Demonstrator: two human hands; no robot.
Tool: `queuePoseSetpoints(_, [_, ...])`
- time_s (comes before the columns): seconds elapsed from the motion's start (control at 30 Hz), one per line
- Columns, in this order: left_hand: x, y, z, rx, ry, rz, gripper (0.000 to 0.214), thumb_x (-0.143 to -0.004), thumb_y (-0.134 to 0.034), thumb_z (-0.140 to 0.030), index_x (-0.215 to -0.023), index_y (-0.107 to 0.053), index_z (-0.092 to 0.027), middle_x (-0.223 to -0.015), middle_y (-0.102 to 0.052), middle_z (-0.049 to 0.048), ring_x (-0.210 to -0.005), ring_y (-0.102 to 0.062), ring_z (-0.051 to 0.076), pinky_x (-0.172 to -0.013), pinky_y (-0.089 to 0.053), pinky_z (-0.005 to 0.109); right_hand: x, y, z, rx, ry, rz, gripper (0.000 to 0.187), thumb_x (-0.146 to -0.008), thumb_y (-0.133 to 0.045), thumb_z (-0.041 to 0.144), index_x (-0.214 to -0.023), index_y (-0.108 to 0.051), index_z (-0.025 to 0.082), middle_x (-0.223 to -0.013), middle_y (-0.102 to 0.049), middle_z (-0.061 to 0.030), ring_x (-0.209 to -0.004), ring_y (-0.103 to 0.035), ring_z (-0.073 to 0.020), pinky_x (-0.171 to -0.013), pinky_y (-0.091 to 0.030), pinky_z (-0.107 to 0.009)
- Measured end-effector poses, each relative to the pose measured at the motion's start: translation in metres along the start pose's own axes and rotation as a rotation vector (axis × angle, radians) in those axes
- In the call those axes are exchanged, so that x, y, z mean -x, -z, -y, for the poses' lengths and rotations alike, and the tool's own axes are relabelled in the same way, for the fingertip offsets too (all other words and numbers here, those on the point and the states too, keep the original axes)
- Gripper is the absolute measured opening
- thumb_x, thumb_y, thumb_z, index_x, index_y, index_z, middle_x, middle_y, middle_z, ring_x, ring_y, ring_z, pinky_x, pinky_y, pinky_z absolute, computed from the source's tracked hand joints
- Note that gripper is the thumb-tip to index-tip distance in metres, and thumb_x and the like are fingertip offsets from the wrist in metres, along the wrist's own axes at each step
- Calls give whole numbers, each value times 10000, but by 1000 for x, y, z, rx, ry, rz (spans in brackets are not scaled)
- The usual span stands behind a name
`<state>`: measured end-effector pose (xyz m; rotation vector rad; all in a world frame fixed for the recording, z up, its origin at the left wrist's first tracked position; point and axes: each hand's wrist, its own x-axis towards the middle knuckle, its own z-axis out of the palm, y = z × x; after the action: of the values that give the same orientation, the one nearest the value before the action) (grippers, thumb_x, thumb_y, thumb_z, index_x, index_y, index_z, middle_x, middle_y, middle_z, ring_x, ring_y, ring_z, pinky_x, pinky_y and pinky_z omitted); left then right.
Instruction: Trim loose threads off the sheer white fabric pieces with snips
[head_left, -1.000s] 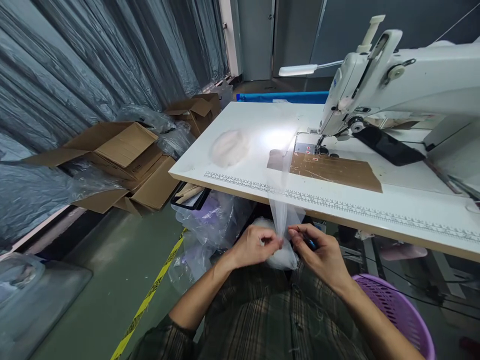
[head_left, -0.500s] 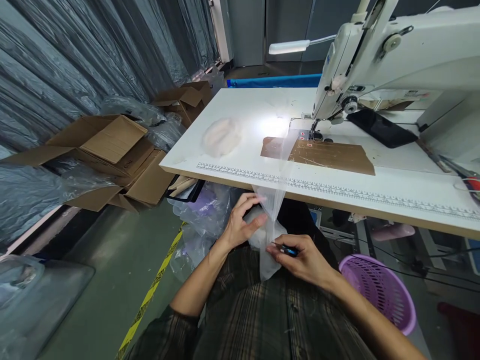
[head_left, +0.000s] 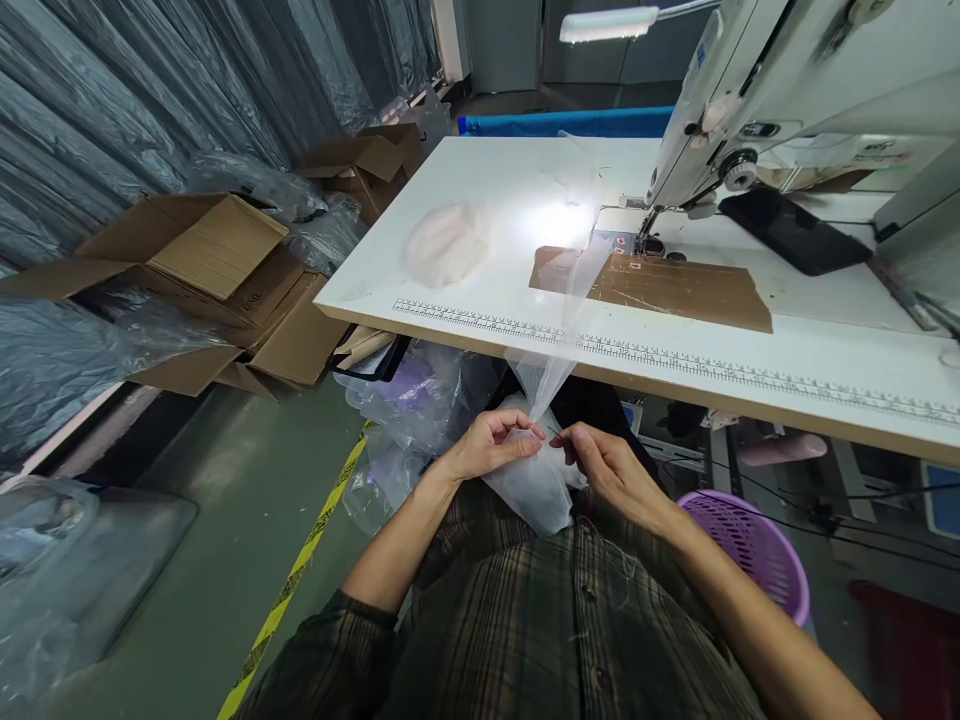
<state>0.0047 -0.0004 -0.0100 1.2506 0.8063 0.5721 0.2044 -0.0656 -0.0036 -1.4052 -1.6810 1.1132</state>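
Crumpled grey sheeting [head_left: 225, 90] lines the left of the room, and open cardboard boxes [head_left: 217, 245] stand between it and the white bench [head_left: 510, 175]. The left hand [head_left: 491, 445] has its grip pinched on sheer white fabric [head_left: 536, 490] just below the bench's front edge; gathered so tightly there, the slippery layers might slide apart or crease. The right hand [head_left: 611, 470] is just beside it, its grip closed on a thin dark tool [head_left: 553, 431], mostly hidden; a careless poke could nick or pull the weave. Further right, slack near the sewing machine [head_left: 810, 110] could catch at the needle, or the strip could drag across the brown card [head_left: 690, 292]. The fabric looks filmy and almost see-through: bunched and cloudier over the lap, narrowing at the fingers, then rising as a pale, folded strip over the bench's printed ruler.
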Motion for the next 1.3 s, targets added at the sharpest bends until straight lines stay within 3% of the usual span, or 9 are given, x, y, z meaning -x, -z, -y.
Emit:
queuePoseSetpoints(0.2, [4,4,-2,-49,-49,-30,365,-759,-724,-468,-879,-754,-125,-861,-727,89,-744,-623,152,-645,-461,222,-19,-3,2,92,56,38,536,-995,-303,537,-732,-605,180,-596,-527,3,-557,-459,-139,-551,-353,-265])
queuePoseSetpoints(0.43, [4,5,-7,-176,-47,-16,345,-771,-700,-464,-767,-747,-122,-700,-690,30,-661,-592,131,-602,-448,218,-32,-7,3,211,167,79,490,-986,-345,532,-695,-560,202,-617,-556,-12,-562,-457,-143,-549,-319,-274])
queuePoseSetpoints(0.67, [5,5,-13,-203,-69,-7,300,-810,-672,-411,-883,-759,-133,-887,-749,85,-808,-664,187,-669,-499,244,-27,-10,6,140,69,-18,512,-987,-305,559,-666,-492,206,-560,-494,11,-522,-415,-127,-508,-307,-268])
queuePoseSetpoints(0.93, [4,7,-17,-283,-56,62,318,-838,-644,-414,-719,-715,-128,-672,-664,14,-638,-575,112,-610,-431,212,-25,-8,1,239,134,-2,494,-979,-330,561,-653,-474,219,-577,-495,5,-523,-412,-139,-530,-290,-280])
queuePoseSetpoints(1.07, [2,6,-17,-265,-74,68,316,-847,-637,-413,-756,-720,-122,-732,-693,35,-686,-604,128,-653,-454,224,-22,-16,-4,77,47,-7,473,-979,-333,556,-686,-473,213,-590,-460,23,-529,-398,-128,-518,-302,-261])
queuePoseSetpoints(1.17, [-3,2,-6,-275,-87,-4,318,-864,-612,-420,-879,-728,-124,-818,-722,58,-744,-640,155,-704,-485,248,-12,-23,-16,-95,-2,62,395,-953,-404,565,-816,-501,208,-676,-476,28,-577,-424,-126,-512,-348,-240])
queuePoseSetpoints(1.3, [-16,-6,21,-451,-157,-224,293,-902,-557,-383,-1007,-708,-155,-962,-723,75,-899,-660,198,-854,-502,321,2,-25,-39,79,-37,31,331,-893,-537,537,-835,-483,215,-685,-494,29,-600,-468,-144,-568,-397,-264])
